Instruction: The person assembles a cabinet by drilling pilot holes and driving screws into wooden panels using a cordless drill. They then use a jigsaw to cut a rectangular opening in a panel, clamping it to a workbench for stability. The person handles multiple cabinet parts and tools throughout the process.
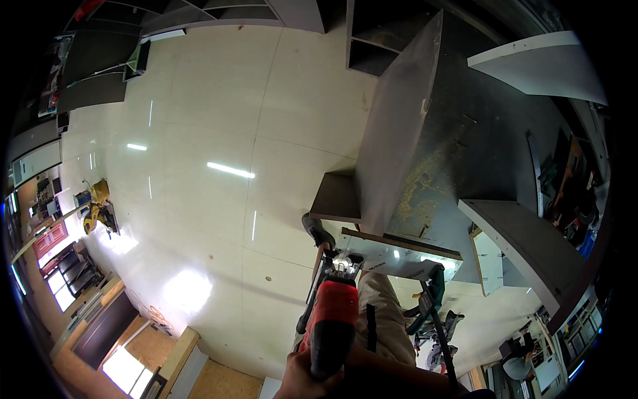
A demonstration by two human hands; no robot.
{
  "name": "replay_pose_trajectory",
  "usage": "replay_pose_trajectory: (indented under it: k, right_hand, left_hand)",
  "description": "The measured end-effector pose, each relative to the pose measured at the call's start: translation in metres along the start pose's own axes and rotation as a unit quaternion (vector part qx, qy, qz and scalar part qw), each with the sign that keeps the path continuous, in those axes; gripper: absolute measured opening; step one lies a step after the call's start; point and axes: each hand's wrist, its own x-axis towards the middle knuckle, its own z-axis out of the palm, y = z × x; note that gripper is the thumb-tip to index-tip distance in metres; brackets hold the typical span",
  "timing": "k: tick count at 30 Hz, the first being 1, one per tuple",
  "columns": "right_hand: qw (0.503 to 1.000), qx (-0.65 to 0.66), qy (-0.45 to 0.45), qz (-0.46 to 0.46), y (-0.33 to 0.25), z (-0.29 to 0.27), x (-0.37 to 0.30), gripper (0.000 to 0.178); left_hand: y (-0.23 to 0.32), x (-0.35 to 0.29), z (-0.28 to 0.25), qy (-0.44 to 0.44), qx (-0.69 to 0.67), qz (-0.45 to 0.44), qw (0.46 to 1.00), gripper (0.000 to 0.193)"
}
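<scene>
A red and black power tool (334, 312), which looks like a jigsaw, is held low in front of me. Its metal front end (344, 265) meets the left end of a pale narrow board (399, 256). My left hand (302, 376) is closed round the tool's black rear part. From the right, my right forearm (399, 377) reaches toward the tool; the tool's body hides that hand's fingers. Near its right end, the board is gripped by a dark clamp (435, 289) with a long black bar.
Behind the board stands a large grey cabinet panel (402, 100) beside a dark surface (478, 153) strewn with sawdust (425, 176). Loose panels (531, 246) lean at the right. A yellow machine (96, 216) sits on the pale floor (199, 120) at far left.
</scene>
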Motion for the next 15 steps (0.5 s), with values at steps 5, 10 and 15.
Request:
replay_pose_trajectory:
  k: [5,10,15]
  right_hand:
    - [1.000,-0.008,0.003,-0.016,-0.005,0.001,0.003,0.028]
    - [0.999,-0.043,0.004,0.031,-0.006,-0.001,-0.002,0.028]
    - [0.997,-0.050,-0.001,0.063,-0.006,-0.002,-0.003,0.029]
  left_hand:
    - [0.001,0.000,0.001,0.006,0.003,0.003,1.000,0.022]
    - [0.000,0.000,-0.001,-0.003,0.006,-0.004,1.000,0.022]
    - [0.008,0.003,0.004,0.034,-0.030,0.071,0.996,0.022]
